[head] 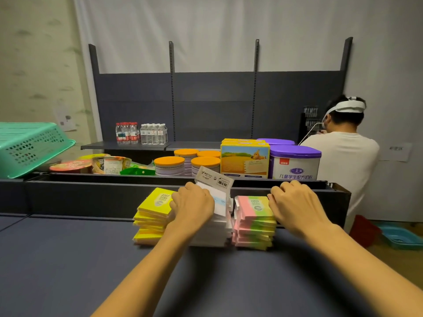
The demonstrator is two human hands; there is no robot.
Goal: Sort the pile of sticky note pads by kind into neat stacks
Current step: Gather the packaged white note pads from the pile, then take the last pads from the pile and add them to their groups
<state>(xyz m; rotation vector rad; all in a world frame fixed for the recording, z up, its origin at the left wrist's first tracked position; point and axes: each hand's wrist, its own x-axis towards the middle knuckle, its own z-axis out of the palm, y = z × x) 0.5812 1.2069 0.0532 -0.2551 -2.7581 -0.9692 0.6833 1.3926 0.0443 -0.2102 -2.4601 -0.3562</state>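
Far left: mint-green perforated plastic basket (27,146), tilted, on the dark ledge beyond the bench. Right of it, round foil-lidded instant noodle bowls (91,165), then cans with orange lids (187,162) in the trough behind the rail. Shrink-wrapped water bottles (141,133) sit on the back shelf.

On the dark blue bench (68,259), three stacks side by side against the rail. Left: stack of yellow sticky note pads (150,219), top pad labelled 2207, a bit fanned. Left hand (194,205) lies on the middle stack of white packaged sticky note pads (215,232), knuckles up, fingers curled over the back edge; its wrist side covers the yellow stack's right edge. A white header-card pack (215,179) stands tilted just behind those fingers; cannot tell if the hand actually pinches it. Right: stack of pink-green-yellow striped sticky note pads (254,221), top labelled 2209, just beside the white stack. Right hand (295,204) presses the striped stack's right side, fingers bent against it, not closed round anything.

Behind, right: yellow cardboard box with cartoon print (245,160), white tub with purple lid (295,162). Far right: a person in a white T-shirt (343,161), back turned, wearing a head strap.
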